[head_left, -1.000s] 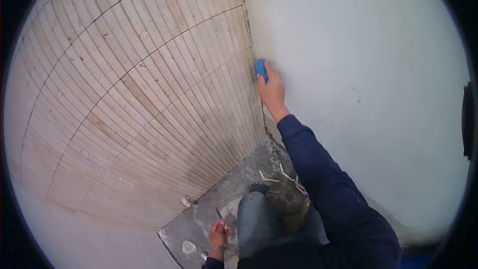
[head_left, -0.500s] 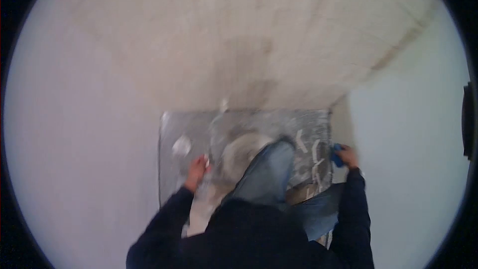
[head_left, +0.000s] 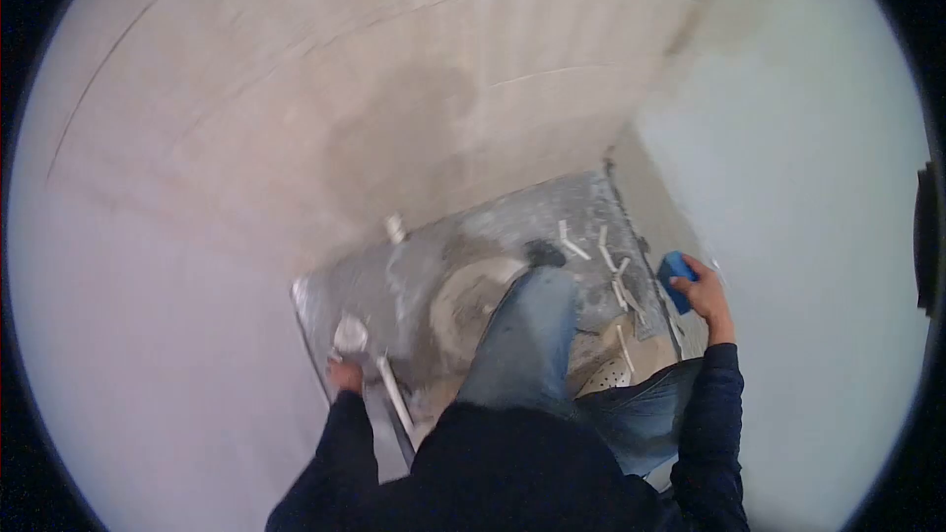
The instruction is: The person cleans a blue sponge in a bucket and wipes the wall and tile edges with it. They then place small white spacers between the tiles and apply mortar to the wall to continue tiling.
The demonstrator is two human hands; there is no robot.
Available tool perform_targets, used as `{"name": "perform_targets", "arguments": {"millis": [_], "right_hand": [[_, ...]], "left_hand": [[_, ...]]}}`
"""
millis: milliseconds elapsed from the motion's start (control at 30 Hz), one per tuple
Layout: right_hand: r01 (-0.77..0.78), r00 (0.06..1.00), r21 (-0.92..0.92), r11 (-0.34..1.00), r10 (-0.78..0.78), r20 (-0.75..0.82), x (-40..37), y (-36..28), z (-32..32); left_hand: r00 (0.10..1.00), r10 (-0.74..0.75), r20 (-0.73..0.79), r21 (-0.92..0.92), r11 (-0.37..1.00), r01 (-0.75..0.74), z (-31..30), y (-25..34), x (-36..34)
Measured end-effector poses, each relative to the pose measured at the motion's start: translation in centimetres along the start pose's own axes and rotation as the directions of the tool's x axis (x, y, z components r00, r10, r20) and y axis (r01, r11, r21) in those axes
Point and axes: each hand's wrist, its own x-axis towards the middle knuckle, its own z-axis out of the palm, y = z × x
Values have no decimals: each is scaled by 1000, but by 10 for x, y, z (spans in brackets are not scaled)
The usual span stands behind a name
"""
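Observation:
My right hand [head_left: 708, 298] is closed round a blue sponge-like block [head_left: 674, 276], at the foot of the right wall. At the lower left, my left hand [head_left: 345, 374] has curled fingers next to a round white piece [head_left: 351, 334] on the grey floor [head_left: 394, 281]. A small whitish bit shows at its fingertips, too unclear to name. A white tube [head_left: 395, 392] lies to the right of that hand. Between my hands, a bent knee in jeans partly covers a round pale patch [head_left: 458, 307] on the floor.
Several thin white strips [head_left: 604, 248] lie on the floor at the right. A short white stub [head_left: 395, 228] stands by the beige back wall [head_left: 394, 89]. A pale perforated piece [head_left: 608, 374] shows beside my leg. Smooth pale walls [head_left: 808, 266] rise at both sides.
The view has turned, so the floor now looks tilted. My left hand has moved down and left, to the round white piece. My right hand still holds the blue block, now seen more clearly.

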Motion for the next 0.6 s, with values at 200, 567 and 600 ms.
{"name": "perform_targets", "arguments": {"millis": [200, 567, 600], "right_hand": [[-49, 999, 80, 996, 49, 3, -81, -26, -17], [-30, 984, 288, 957, 79, -159, -110, -22, -74], [-2, 981, 292, 956, 59, -185, -106, -17, -76]], "left_hand": [[640, 674, 368, -311, 738, -599, -22, 207, -57], [88, 829, 553, -323, 311, -894, -113, 445, -221], [76, 817, 572, -245, 258, -935, -110, 445, -225]]}}
